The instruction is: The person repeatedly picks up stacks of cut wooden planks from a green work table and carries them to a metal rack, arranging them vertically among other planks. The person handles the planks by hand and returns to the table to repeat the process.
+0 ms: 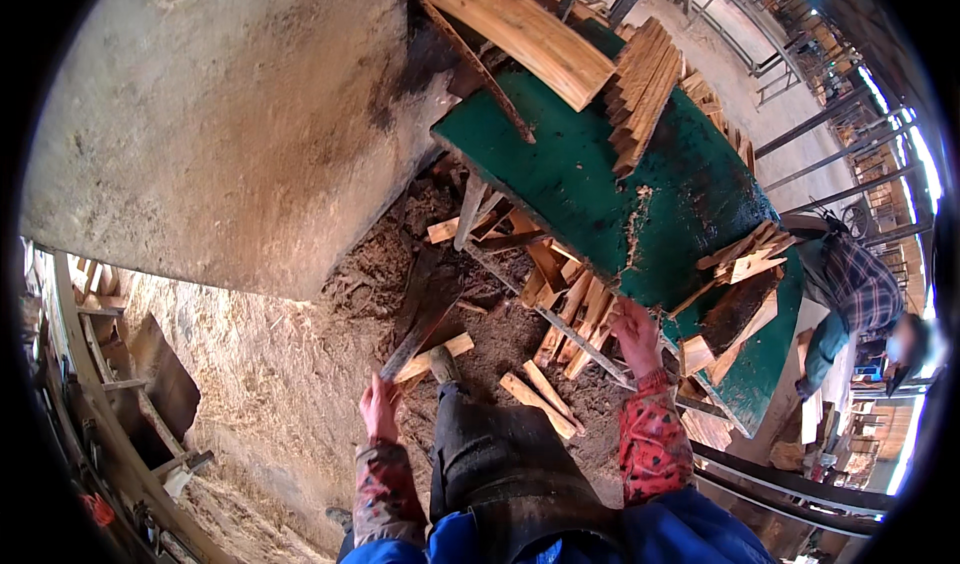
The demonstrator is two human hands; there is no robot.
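Note:
My left hand (380, 409) is closed on the near end of a narrow wood strip (420, 334) with a dark face, which slants away over the littered ground. My right hand (637, 336) is raised at the near edge of the green-topped table (560, 164), its fingers loosely bent and nothing visible in them. Just right of it, a thick bark-edged wood piece (740, 314) lies on the table, with thin split pieces (745, 254) beyond. Farther back on the table are a stack of wood strips (643, 89) and a wide pale board (520, 34).
A big worn panel (230, 124) fills the upper left. Loose wood offcuts (575, 324) lie under the table by its metal frame, and more offcuts (540, 399) lie near my legs. A person (865, 289) in a plaid shirt bends over at the right, beyond the table.

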